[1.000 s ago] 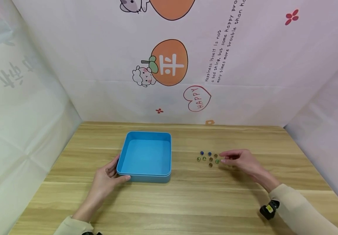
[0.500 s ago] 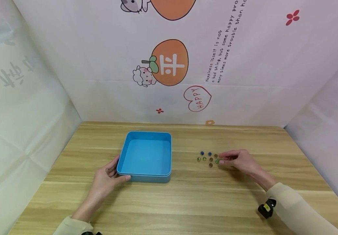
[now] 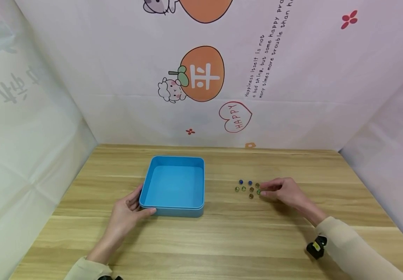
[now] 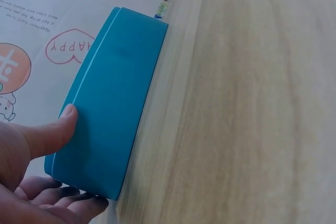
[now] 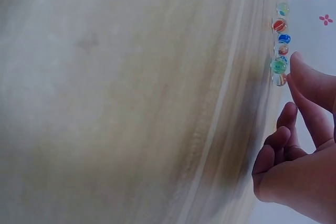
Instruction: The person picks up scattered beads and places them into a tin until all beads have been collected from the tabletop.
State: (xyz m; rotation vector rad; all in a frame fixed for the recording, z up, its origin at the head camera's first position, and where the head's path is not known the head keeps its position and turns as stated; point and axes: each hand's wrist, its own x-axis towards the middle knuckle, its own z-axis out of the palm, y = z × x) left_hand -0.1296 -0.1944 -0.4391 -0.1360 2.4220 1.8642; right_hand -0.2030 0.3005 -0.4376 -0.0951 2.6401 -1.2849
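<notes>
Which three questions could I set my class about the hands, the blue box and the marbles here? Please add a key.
1. Fill in: the left hand's ____ rests against the near wall of the blue box.
2. Which is nearest the marbles? a) left hand b) right hand c) blue box
3. True or false: the marbles lie inside the box.

Key: 1. thumb; 2. b; 3. false, they lie on the wooden table, right of the box.

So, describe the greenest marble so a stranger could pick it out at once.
Right of the blue box sits a cluster of glass marbles. On its right edge, by the thumb tip of the right hand, is the greenest marble, deeper-coloured than the two pale yellow-green marbles further left.
</notes>
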